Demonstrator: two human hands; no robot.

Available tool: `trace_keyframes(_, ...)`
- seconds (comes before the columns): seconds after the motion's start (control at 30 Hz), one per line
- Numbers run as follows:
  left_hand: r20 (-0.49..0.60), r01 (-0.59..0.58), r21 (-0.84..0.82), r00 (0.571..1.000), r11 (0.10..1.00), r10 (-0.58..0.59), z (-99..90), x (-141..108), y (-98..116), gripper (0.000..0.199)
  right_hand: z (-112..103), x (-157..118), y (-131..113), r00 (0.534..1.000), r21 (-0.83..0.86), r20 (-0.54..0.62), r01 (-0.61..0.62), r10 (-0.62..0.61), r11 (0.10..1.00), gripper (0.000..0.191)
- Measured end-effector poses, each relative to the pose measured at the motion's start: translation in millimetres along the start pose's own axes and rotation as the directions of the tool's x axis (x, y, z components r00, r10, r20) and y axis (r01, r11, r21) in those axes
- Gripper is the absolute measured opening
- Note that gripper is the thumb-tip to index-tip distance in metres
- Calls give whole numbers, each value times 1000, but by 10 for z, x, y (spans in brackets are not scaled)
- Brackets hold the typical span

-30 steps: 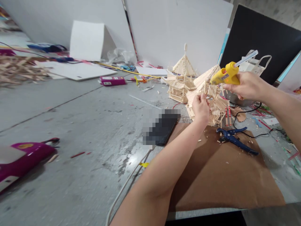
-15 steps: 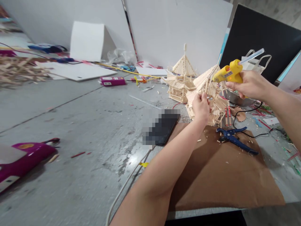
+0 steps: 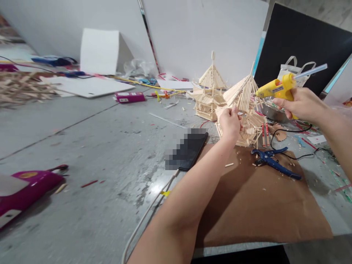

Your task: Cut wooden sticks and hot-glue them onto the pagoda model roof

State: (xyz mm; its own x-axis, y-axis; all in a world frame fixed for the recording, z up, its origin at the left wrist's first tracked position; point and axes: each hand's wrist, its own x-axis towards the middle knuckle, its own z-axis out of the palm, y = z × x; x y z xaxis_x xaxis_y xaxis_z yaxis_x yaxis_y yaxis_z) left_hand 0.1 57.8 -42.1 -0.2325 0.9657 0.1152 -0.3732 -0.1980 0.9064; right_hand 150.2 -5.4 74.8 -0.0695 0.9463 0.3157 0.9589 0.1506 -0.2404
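A pavilion model of thin wooden sticks (image 3: 243, 95) stands just beyond the cardboard. My left hand (image 3: 230, 123) is closed at the model's near left side, fingers pinched at the lower edge of its pointed roof. The fingertips are partly hidden, so a small piece between them cannot be ruled out. My right hand (image 3: 302, 104) grips a yellow hot glue gun (image 3: 277, 88), its nozzle pointing left close to the roof's right side. A clear glue stick (image 3: 310, 71) juts from its back. Behind to the left is a second stick pavilion (image 3: 211, 93).
Blue cutting pliers (image 3: 276, 163) lie on the brown cardboard (image 3: 264, 209). A black phone (image 3: 194, 152) with a white cable (image 3: 145, 211) is left of my forearm. Purple tools (image 3: 30, 187) and loose sticks (image 3: 24, 88) are farther left. A metal bowl (image 3: 276, 114) stands behind the pavilion.
The glue gun has moved right, its nozzle drawing a little away from the roof. My left hand stays at the pavilion. The whole view has shifted slightly.
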Motion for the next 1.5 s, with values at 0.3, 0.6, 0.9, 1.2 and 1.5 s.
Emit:
trace_keyframes(0.3, 15, -22, -5, 1000, 1000, 22, 1, 25, -6, 26, 45, -59, 161, 999, 52, 17, -50, 49, 997, 30)
trace_keyframes(0.6, 28, 12, -43, 1000, 999, -11, 30, 12, 37, 28, 76, -115, 376, 996, 89, 15, -84, 83, 993, 31)
trace_keyframes(0.9, 33, 48, -39, 998, 998, -47, 14, 33, 48, 25, 143, -85, 514, 996, 107, -17, -88, 91, 990, 31)
trace_keyframes(1.2, 49, 58, -58, 997, 997, -55, 13, 36, 67, 25, 174, -88, 561, 996, 117, -13, -84, 86, 990, 32)
trace_keyframes(1.5, 61, 84, -39, 995, 996, -82, 13, 11, 104, 24, 188, -90, 586, 995, 111, -15, -96, 99, 989, 35)
